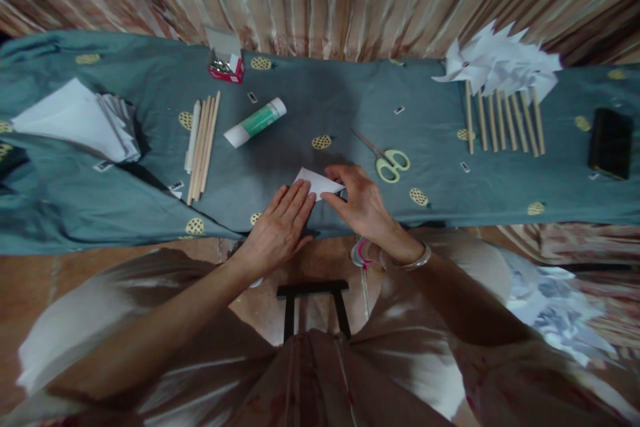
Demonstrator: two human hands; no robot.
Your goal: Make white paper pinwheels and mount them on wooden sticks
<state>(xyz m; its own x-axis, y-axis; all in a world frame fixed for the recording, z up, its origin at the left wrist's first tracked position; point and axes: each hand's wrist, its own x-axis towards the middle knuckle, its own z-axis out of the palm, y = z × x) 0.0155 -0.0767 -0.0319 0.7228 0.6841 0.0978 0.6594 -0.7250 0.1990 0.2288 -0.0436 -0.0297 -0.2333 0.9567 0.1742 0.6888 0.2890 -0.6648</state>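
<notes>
A small piece of white paper [319, 183], folded to a triangle, lies on the cloth close to the near edge of the table. Flat on its left side rests my left hand [281, 225], fingers stretched out and pressing down. My right hand [361, 201] pinches the paper's right corner between thumb and fingers. Just beyond that hand lie scissors [386, 160] with light green handles. A glue stick [256, 122] with a green label lies farther back on the left.
Wooden sticks [204, 147] lie left of the glue stick, near an open red box [227, 68] of small metal pieces. Stacked white paper [80, 121] is far left. Paper pinwheels [503, 67] on sticks and a black phone-like object [611, 143] lie right. A curtain [320, 0] hangs behind.
</notes>
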